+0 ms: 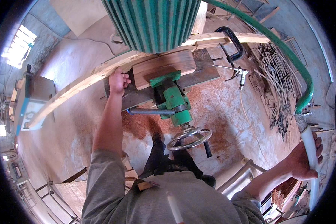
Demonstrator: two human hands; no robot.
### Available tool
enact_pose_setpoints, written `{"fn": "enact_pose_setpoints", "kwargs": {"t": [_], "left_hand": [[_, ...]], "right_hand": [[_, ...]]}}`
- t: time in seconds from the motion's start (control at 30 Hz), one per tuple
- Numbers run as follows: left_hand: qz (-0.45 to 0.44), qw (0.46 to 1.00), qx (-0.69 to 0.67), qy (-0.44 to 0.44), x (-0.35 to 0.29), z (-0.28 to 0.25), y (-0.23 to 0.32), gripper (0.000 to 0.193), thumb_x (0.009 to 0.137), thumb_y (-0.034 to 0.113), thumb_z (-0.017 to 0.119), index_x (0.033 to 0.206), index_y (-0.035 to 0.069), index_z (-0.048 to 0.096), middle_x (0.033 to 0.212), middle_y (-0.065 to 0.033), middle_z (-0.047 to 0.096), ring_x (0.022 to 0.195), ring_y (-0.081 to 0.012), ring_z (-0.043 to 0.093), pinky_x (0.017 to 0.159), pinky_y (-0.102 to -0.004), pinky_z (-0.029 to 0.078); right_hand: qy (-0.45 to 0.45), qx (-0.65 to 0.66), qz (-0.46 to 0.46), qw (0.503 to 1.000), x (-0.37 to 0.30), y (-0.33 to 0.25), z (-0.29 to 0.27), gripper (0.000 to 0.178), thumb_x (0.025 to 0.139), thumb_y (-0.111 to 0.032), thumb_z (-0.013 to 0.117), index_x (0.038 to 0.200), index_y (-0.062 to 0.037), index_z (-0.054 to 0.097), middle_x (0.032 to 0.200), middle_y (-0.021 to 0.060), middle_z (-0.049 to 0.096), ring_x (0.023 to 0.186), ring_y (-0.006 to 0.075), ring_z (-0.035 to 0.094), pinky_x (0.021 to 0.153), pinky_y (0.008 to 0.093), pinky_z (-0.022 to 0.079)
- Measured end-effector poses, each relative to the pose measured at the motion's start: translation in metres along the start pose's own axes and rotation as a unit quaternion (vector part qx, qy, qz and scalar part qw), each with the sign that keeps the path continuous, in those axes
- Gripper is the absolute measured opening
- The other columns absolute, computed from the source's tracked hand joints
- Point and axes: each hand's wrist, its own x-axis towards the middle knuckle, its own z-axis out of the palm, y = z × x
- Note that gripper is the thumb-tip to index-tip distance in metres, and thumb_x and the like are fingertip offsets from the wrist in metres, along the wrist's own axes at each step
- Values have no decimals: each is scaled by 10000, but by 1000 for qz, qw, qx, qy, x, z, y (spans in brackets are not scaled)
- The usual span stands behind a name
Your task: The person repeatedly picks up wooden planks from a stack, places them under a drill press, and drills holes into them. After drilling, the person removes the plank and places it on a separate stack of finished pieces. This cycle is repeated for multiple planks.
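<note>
A green drilling or mortising machine (149, 26) with a ribbed housing stands over a reddish wooden block (164, 67). The block lies on a dark metal table (203, 69), between a long pale wooden beam (78, 84) and a green clamp (175, 99) with a round metal handwheel (189, 138). My left hand (119, 81) is by the block's left end, next to the beam, with fingers curled; whatever they hold, if anything, is hidden. Out at the right, my right hand (304, 160) is wrapped round a white pipe sleeve (309, 143) on the green curved lever (306, 82).
A black C-clamp (233, 44) grips the beam's right part. Near it is an air blow gun (242, 76) with a thin hose. Wood scraps (280, 82) are piled at the right, and sawdust (212, 100) covers the floor. A grey metal bar (153, 111) sticks out left of the clamp.
</note>
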Motion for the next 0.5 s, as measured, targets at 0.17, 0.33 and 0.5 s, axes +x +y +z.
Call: {"fn": "enact_pose_setpoints", "kwargs": {"t": [0.17,0.33,0.5], "left_hand": [[1,1000,0,7,2,1,-1,361,888,372,488,827,23,557,701,-85,591,453,-165,548,354,-276,350],[1,1000,13,-1,-1,0,-1,363,895,379,487,830,29,558,705,-79,589,463,-160,550,363,-272,350],[22,1000,9,0,-5,1,0,354,893,378,496,833,35,558,702,-74,587,464,-154,547,368,-265,347]], "right_hand": [[-165,109,130,972,-17,-3,-25,485,703,-501,722,946,-86,655,1023,90,599,1083,373,469,1054,579,254],[-170,64,123,976,-38,-1,-41,455,786,-477,663,1052,-109,636,1051,85,600,1129,347,450,1032,529,281],[-171,55,142,973,-56,0,-61,400,802,-452,650,1046,-136,624,1069,58,589,1135,323,436,1033,501,280]]}}
